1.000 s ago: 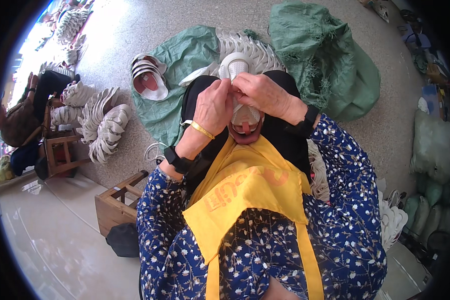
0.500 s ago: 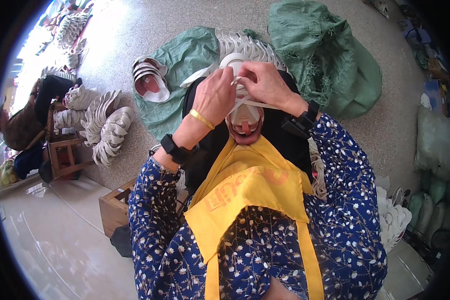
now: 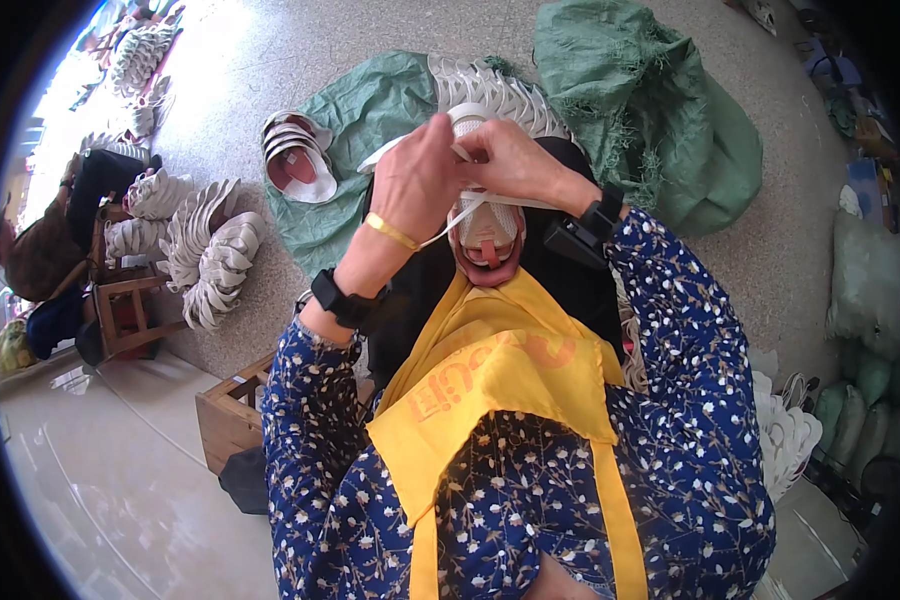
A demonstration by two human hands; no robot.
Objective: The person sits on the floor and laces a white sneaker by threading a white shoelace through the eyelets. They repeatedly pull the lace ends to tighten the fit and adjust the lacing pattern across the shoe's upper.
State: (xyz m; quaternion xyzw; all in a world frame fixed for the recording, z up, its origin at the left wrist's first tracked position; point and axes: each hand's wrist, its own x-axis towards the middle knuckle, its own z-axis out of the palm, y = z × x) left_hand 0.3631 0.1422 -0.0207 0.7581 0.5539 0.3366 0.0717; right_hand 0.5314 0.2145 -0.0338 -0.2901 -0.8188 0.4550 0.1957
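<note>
Nearest to me I see a yellow apron (image 3: 490, 400) over a blue shirt (image 3: 320, 480) with small white flowers. Near on the left is a wooden stool (image 3: 232, 415) with a black thing by it. A bit farther, a white and pink shoe (image 3: 488, 238) sits between the knees in black pants, with its pink end turned toward me. A white lace (image 3: 458, 220) crosses over the top of it. My left hand (image 3: 418, 185) is above the shoe, with its fingers curled in; it is blurry and the tips are hidden, so I cannot tell what they hold. A gold bracelet (image 3: 393, 232) and a black band are on that wrist. My right hand (image 3: 518, 162) is just beside it, with finger and thumb close together, holding a bit of the lace. Farther out, a green sheet (image 3: 370, 110) lies on the floor. On its left is a little stack of white shoe tops (image 3: 300, 160), and past my hands is a row of white shoe parts (image 3: 490, 90). Far on the right sits a big green sack (image 3: 660, 130).
</note>
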